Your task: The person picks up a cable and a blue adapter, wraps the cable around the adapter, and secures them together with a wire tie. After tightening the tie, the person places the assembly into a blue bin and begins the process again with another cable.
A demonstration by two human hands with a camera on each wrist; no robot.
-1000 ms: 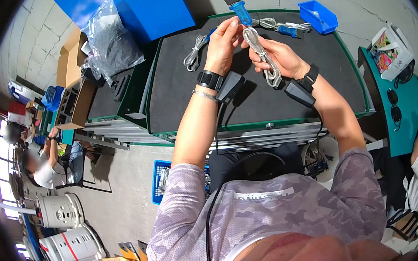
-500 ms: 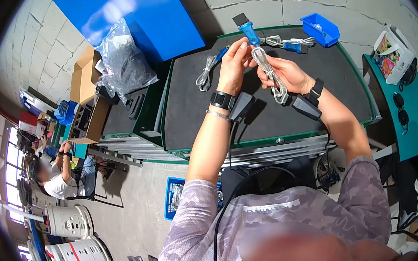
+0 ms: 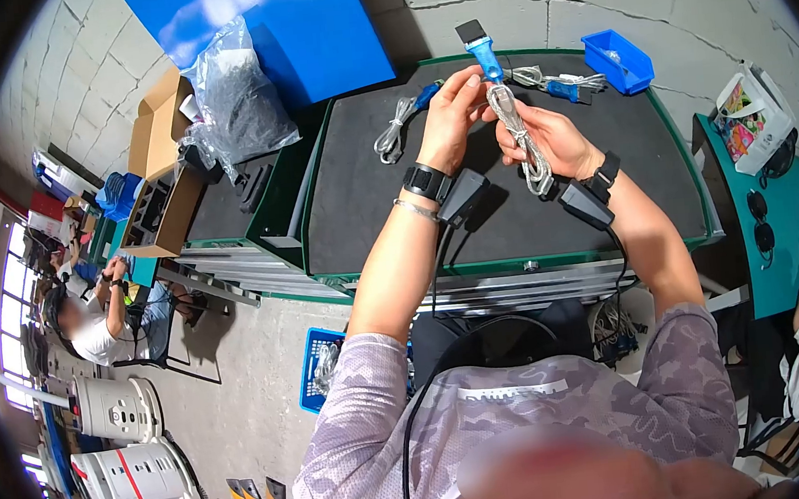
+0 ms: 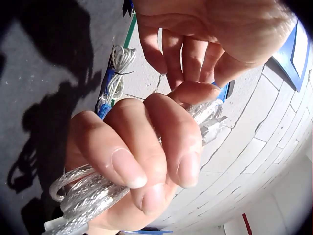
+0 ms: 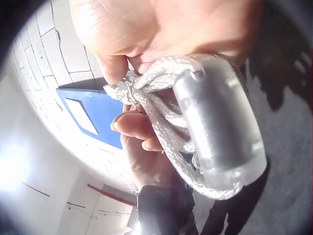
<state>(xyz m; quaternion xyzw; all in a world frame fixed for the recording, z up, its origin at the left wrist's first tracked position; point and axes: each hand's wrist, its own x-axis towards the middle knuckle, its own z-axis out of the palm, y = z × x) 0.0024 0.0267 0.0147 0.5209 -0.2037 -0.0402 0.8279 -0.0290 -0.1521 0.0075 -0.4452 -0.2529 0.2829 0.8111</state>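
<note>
Both hands are raised over the black mat (image 3: pixel 366 195) with a coiled silver cable (image 3: pixel 533 166) between them. My right hand (image 3: pixel 528 138) grips the bundle, fingers curled round it (image 4: pixel 146 161). My left hand (image 3: pixel 466 91) pinches the cable's upper end just below the blue connector (image 3: pixel 487 55), which points up and away. In the right wrist view the right hand (image 5: pixel 146 44) holds the coil (image 5: pixel 161 117), with a clear cylinder (image 5: pixel 220 132) on the cable close to the camera. The left hand's fingers (image 5: pixel 129 125) show behind it.
Two more bundled cables lie on the mat, one at the far left (image 3: pixel 394 126) and one at the far right (image 3: pixel 556 82) beside a blue bin (image 3: pixel 618 59). A plastic bag (image 3: pixel 229 93) and cardboard box (image 3: pixel 161 185) stand left. A blue crate (image 3: pixel 319 366) sits on the floor.
Both hands keep the same hold on the cable. The head view has shifted slightly; nothing else has visibly moved.
</note>
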